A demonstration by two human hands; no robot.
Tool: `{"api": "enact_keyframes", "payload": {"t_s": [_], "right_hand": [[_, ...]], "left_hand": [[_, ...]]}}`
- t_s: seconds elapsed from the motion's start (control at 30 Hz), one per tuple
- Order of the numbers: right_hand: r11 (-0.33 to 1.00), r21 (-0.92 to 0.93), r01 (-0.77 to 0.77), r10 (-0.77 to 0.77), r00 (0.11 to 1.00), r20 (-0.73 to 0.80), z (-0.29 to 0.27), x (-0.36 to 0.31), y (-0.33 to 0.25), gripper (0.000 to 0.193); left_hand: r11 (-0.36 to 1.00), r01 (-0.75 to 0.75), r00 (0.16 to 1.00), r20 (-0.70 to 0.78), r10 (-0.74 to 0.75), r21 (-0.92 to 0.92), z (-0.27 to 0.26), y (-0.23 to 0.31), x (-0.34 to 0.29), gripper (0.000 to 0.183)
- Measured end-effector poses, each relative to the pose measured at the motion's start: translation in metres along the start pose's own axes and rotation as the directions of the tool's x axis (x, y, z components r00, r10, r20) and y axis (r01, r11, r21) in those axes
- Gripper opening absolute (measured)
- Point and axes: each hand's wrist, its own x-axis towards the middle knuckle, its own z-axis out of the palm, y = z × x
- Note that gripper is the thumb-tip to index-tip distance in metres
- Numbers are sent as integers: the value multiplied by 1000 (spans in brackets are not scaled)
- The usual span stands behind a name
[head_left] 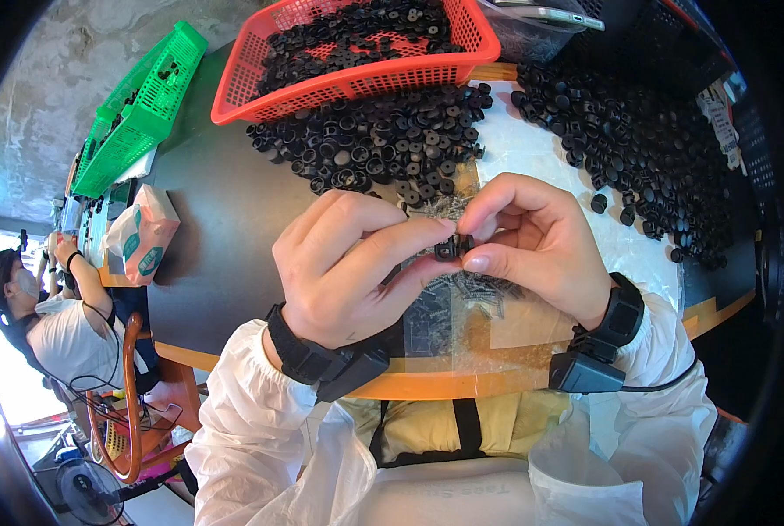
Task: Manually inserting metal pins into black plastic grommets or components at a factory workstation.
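A small black plastic part (447, 251) is pinched between the fingertips of both hands above the table's near middle. My left hand (344, 263) grips it from the left with thumb and forefinger. On its other side, my right hand (545, 245) closes thumb and fingers on it. Whether it is one piece or two fitted together, I cannot tell. Beneath the hands lies a scatter of thin, shiny metal pieces (490, 289), partly hidden. Just beyond the hands spreads a heap of black rings and round parts (365, 145).
A red basket (357, 85) of black parts stands behind the heap. Black round caps (628, 140) cover the right side. At left are a tissue pack (151, 232) and a green basket (151, 123). A co-worker (67, 320) sits far left.
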Motion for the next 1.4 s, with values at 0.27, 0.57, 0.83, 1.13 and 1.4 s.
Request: {"api": "enact_keyframes", "payload": {"t_s": [0.27,0.57,0.83,1.13,1.4], "right_hand": [[1000,21,-7,7,1000,15,0,0,-3,22],[999,36,-12,11,1000,10,1,0,-2,22],[995,96,1,-4,1000,29,3,1,0,24],[980,155,-127,99,979,177,-3,3,-1,29],[981,103,-163,148,980,134,-2,-2,-1,17]], "left_hand": [[1000,-16,1000,-7,16,-8,1,-2,-1,44],[999,-11,1000,-16,10,-38,3,-2,-3,41],[1000,4,1000,-14,-4,-16,5,2,-4,37],[983,70,995,-62,-82,-170,10,8,-2,37],[974,-70,997,-32,64,-215,6,10,-3,23]]}}
